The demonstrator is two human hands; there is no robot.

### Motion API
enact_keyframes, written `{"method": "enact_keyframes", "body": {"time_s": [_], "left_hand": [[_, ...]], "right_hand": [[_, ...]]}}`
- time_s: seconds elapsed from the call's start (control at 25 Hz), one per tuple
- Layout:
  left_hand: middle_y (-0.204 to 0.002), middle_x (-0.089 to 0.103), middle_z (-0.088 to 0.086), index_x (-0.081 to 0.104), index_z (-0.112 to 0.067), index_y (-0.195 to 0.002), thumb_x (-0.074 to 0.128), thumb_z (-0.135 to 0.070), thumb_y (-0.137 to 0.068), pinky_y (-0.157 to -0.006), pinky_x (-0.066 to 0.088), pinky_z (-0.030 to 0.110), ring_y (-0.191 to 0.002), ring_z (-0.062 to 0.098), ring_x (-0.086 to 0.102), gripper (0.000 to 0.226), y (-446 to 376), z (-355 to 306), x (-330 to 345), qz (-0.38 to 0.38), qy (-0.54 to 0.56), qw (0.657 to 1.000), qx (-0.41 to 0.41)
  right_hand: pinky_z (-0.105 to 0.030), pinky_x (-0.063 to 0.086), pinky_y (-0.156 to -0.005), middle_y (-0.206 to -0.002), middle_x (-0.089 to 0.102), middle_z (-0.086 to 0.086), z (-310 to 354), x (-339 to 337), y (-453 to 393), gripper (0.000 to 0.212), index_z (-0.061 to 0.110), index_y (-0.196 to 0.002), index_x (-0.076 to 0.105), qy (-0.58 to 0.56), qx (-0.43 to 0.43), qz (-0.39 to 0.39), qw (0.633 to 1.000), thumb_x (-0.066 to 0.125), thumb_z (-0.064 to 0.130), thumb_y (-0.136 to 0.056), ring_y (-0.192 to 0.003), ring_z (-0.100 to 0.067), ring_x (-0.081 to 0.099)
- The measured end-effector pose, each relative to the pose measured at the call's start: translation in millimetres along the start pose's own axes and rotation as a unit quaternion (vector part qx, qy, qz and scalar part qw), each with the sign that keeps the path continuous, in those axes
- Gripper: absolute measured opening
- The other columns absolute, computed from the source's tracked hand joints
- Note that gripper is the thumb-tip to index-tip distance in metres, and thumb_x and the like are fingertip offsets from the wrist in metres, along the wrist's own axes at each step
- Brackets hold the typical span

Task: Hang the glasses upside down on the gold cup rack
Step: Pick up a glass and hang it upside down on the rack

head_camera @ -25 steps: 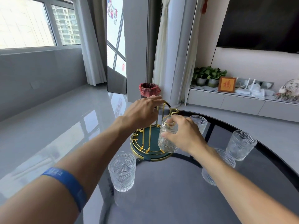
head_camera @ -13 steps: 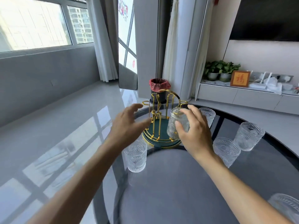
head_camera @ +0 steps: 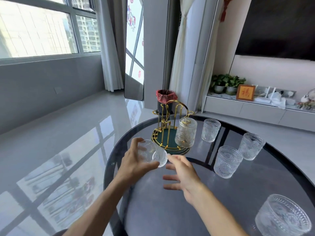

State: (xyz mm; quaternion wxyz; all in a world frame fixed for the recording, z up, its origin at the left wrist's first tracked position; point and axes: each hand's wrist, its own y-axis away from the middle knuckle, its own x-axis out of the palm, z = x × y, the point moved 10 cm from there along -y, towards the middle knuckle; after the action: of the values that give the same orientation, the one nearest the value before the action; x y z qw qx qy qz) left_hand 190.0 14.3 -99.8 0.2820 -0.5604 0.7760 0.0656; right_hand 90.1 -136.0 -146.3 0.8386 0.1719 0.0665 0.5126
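The left hand grips a tilted glass above the worktop; the right hand is spread, empty, just beside it. At 12 o'clock, the rack holds one inverted glass — four others stand at 2 to 4 o'clock.

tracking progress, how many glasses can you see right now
6: one hung upside down on the gold rack, one tilted in the left hand, three upright right of the rack, one at the table's near right edge. None seem hidden.
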Motion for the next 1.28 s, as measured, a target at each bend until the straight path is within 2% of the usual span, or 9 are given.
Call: {"method": "enact_keyframes", "body": {"time_s": [0.12,0.24,0.4,0.48,0.6,0.76,1.0,1.16,1.28], "left_hand": [[-0.102,0.061,-0.016,0.039,-0.032,-0.116,0.089,-0.027,-0.057,-0.074,0.057,0.028,-0.091,0.009,0.068,0.077,5.4,-32.0,-3.2,-0.001,0.166,0.981,0.103],[-0.1,0.06,-0.021,0.037,-0.026,-0.12,0.089,-0.02,-0.06,-0.073,0.053,0.021,-0.089,0.006,0.066,0.079,8.6,-51.6,-1.3,-0.009,0.224,0.964,0.14],[-0.128,0.059,-0.02,0.046,-0.032,-0.13,0.082,-0.037,-0.069,-0.095,0.049,0.028,-0.12,0.005,0.057,0.071,-9.5,-50.7,-1.6,0.039,0.313,0.944,0.103],[-0.13,0.062,-0.008,0.056,-0.03,-0.127,0.068,-0.053,-0.076,-0.098,0.048,0.039,-0.122,0.011,0.056,0.057,-18.7,-32.7,-10.1,0.005,0.392,0.92,0.021],[-0.121,0.066,-0.004,0.064,-0.026,-0.118,0.06,-0.07,-0.073,-0.09,0.05,0.04,-0.115,0.015,0.06,0.063,-23.9,-4.2,-20.0,-0.074,0.438,0.891,-0.096],[-0.119,0.067,-0.002,0.066,-0.026,-0.114,0.052,-0.061,-0.086,-0.088,0.051,0.041,-0.112,0.016,0.062,0.047,-23.5,5.5,-15.7,-0.07,0.447,0.882,-0.133],[-0.118,0.067,0.003,0.066,-0.024,-0.109,0.048,-0.052,-0.094,-0.089,0.051,0.043,-0.111,0.019,0.062,0.037,-30.1,16.1,-12.5,-0.083,0.461,0.869,-0.162],[-0.116,0.069,0.002,0.069,-0.026,-0.105,0.049,-0.051,-0.093,-0.084,0.051,0.039,-0.109,0.017,0.063,0.033,-33.1,12.0,-5.5,-0.082,0.462,0.869,-0.161],[-0.115,0.068,0.001,0.068,-0.026,-0.105,0.049,-0.05,-0.094,-0.083,0.05,0.039,-0.108,0.016,0.063,0.032,-35.0,10.0,-0.3,-0.078,0.457,0.872,-0.16]], "right_hand": [[-0.044,0.061,-0.066,-0.113,0.067,-0.017,23.3,15.6,3.1,0.05,0.028,-0.127,0.051,-0.161,-0.02,0.046,0.986,0.068,0.047,-0.084,-0.081,-0.033,0.073],[-0.044,0.059,-0.071,-0.124,0.066,-0.014,55.0,23.7,-1.2,0.071,0.027,-0.136,0.047,-0.19,-0.058,0.026,0.98,0.077,0.046,-0.074,-0.098,-0.033,0.071],[-0.053,0.055,-0.086,-0.113,0.069,-0.007,130.6,-2.9,-5.7,0.049,0.032,-0.102,0.06,-0.052,-0.245,-0.135,0.959,0.079,0.05,-0.061,-0.107,-0.033,0.064],[-0.039,0.054,-0.078,-0.107,0.067,0.0,175.5,-5.6,1.0,0.046,0.032,-0.095,0.056,0.059,-0.356,-0.181,0.915,0.079,0.052,-0.06,-0.1,-0.025,0.063],[-0.022,0.039,-0.066,-0.108,0.061,0.004,209.4,12.1,-10.3,0.051,0.03,-0.101,0.051,0.234,-0.43,-0.194,0.85,0.078,0.051,-0.064,-0.094,-0.016,0.056],[-0.027,0.036,-0.07,-0.114,0.06,-0.003,210.6,33.8,-46.9,0.054,0.028,-0.105,0.049,0.366,-0.411,-0.175,0.816,0.079,0.049,-0.066,-0.093,-0.017,0.052],[-0.032,0.036,-0.065,-0.093,0.059,0.003,187.3,43.9,-72.7,0.053,0.033,-0.095,0.046,0.504,-0.372,-0.159,0.763,0.076,0.057,-0.06,-0.088,-0.025,0.055],[-0.043,0.031,-0.093,-0.08,0.053,0.005,176.7,39.2,-82.9,0.056,0.029,-0.092,0.047,0.551,-0.353,-0.184,0.733,0.066,0.071,-0.06,-0.095,-0.026,0.056],[-0.054,0.015,-0.112,-0.079,0.063,0.006,166.1,37.8,-88.4,0.058,0.028,-0.087,0.047,0.59,-0.341,-0.183,0.708,0.056,0.078,-0.062,-0.1,-0.026,0.06]]}}
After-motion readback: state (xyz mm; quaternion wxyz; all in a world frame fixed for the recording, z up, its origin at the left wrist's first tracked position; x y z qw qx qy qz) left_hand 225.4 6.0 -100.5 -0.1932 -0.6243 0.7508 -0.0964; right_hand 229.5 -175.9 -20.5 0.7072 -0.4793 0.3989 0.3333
